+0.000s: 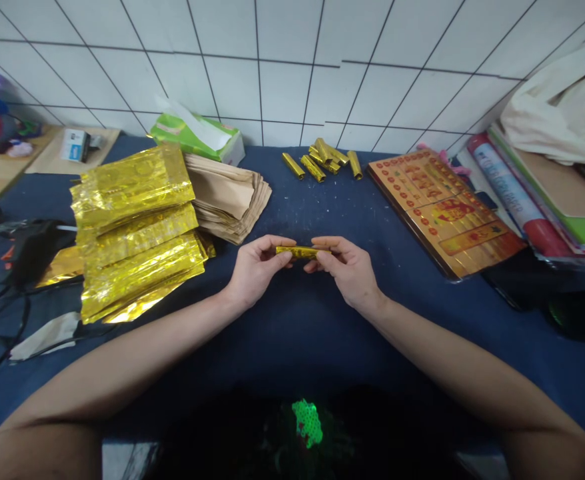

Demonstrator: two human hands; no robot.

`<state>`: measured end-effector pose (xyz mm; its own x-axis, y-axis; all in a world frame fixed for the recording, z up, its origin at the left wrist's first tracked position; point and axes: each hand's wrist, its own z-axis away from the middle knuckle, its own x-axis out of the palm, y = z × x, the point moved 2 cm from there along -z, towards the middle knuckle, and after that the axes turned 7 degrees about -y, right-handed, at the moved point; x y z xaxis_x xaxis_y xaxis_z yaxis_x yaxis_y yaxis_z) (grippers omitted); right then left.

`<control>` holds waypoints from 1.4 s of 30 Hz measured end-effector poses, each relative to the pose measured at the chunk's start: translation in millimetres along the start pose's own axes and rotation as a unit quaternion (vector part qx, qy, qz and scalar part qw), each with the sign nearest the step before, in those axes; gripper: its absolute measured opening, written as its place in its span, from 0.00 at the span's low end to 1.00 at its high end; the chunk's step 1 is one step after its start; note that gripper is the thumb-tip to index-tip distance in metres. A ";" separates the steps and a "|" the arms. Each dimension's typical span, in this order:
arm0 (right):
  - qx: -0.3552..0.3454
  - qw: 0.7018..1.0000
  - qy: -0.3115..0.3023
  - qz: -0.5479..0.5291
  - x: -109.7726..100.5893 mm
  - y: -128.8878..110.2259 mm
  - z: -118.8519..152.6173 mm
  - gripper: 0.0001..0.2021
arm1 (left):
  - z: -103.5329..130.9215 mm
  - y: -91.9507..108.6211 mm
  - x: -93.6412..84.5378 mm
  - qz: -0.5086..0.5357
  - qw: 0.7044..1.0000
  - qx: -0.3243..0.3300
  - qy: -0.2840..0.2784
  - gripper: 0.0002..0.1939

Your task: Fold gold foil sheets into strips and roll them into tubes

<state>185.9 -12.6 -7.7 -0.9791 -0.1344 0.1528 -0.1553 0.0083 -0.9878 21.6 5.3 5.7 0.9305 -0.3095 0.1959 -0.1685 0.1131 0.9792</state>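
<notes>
A narrow gold foil roll (302, 252) lies level between my two hands over the dark blue cloth. My left hand (260, 267) pinches its left end between thumb and fingers. At the right end, my right hand (345, 267) grips it the same way. Behind them, several finished-looking gold rolls (325, 157) rest in a loose pile near the wall. Stacked gold foil sheets (137, 233) lie to the left of my left hand, partly over a stack of brown paper (227, 193).
A green tissue box (197, 137) stands at the back left. An orange-gold printed pack (437, 207) lies at the right, beside books (562, 187) and a white cloth bag (567, 100). Black cables (2, 333) run along the left edge.
</notes>
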 end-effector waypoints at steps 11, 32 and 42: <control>0.037 0.998 -0.043 -0.016 1.3 1.2 0.3 0.13 | 1.3 -2.1 2.5 -0.003 0.999 -0.035 -0.038 0.12; 0.015 1.000 -0.012 0.003 -2.4 0.6 -2.9 0.07 | 0.0 -0.4 0.5 -0.018 1.000 -0.012 -0.016 0.15; -0.007 0.998 -0.018 0.057 0.2 -5.7 0.6 0.10 | -0.1 -2.3 -1.1 -0.028 0.999 -0.022 -0.002 0.12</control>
<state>186.6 -13.3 -2.1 -0.9852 -0.1676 0.0371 -0.0442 0.0390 -0.9983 20.9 5.5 3.2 0.9364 -0.3210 0.1420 -0.1024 0.1372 0.9852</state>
